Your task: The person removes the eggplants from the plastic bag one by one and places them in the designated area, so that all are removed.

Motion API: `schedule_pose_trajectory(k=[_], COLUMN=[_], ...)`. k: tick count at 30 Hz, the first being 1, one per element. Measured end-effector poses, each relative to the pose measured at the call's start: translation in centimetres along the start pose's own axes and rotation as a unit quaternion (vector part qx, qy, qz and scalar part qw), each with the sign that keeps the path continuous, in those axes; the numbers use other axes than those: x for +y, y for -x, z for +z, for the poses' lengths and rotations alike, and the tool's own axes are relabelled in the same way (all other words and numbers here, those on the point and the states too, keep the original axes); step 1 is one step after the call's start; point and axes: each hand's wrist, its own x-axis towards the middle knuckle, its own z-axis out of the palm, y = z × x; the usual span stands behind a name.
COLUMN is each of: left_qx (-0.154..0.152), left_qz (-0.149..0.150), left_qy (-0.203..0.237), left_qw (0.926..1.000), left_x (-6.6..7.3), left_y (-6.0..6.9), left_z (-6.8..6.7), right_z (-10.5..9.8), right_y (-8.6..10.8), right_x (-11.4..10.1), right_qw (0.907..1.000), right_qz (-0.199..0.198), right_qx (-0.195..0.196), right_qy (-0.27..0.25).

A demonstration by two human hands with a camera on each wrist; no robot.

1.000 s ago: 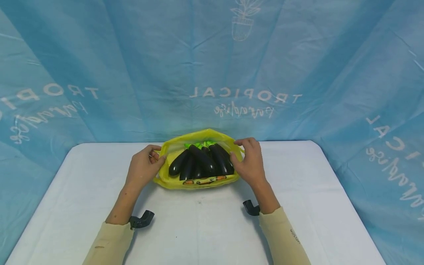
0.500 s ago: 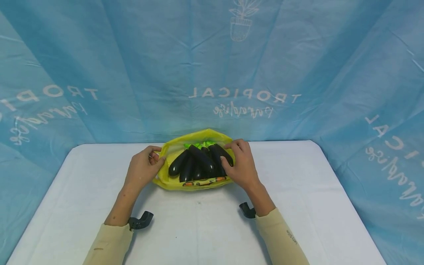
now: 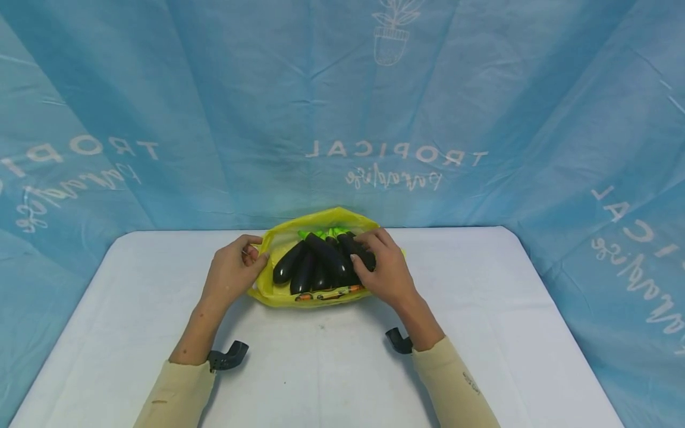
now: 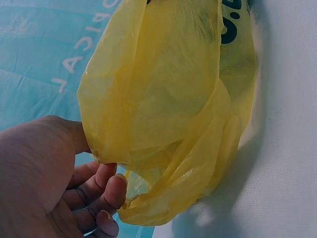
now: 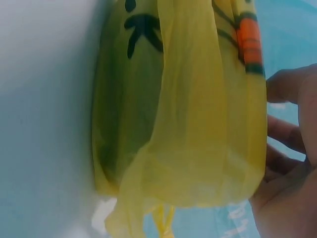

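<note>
A yellow plastic bag [image 3: 283, 233] lies open at the table's back edge, with several dark eggplants [image 3: 289, 264] inside, green stems pointing back. My left hand [image 3: 229, 272] pinches the bag's left edge; in the left wrist view the hand [image 4: 54, 183] has curled fingers at the yellow plastic [image 4: 153, 109]. Over the bag's right side, my right hand [image 3: 389, 270] has its fingers and thumb around the rightmost eggplant [image 3: 367, 257]. The right wrist view shows the bag wall [image 5: 198, 119] hiding the fingertips of that hand [image 5: 292, 148].
A white-covered table [image 3: 321, 368] extends in front of the bag and to both sides. Behind it hangs a blue printed curtain [image 3: 267, 119], close to the bag's back rim. Black curved pieces [image 3: 230, 355] are worn at both wrists, beside the beige sleeves.
My right hand has let go of the bag's right rim and moved left over the opening, onto the rightmost eggplant. The left hand has stayed at the left edge.
</note>
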Motion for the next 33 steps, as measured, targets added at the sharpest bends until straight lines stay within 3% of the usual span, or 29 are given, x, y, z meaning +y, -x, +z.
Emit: schedule_pose_trajectory(k=[8, 22, 33], left_qx=[-0.002, 0.001, -0.002], left_qz=[0.009, 0.013, 0.008], left_qy=[0.005, 0.003, 0.011], left_qw=[0.9999, 0.9999, 0.9999], left_x=[0.1, 0.1, 0.1], left_y=[0.1, 0.2, 0.2], left_z=[0.0, -0.2, 0.3], right_z=[1.1, 2.3, 2.8], right_y=[0.1, -0.6, -1.9], right_x=[-0.9, -2.0, -2.9], right_qw=[0.9987, 0.9953, 0.9915], right_qz=[0.004, -0.020, 0.007], right_qx=[-0.047, -0.068, -0.081], right_qy=[0.021, 0.065, 0.102])
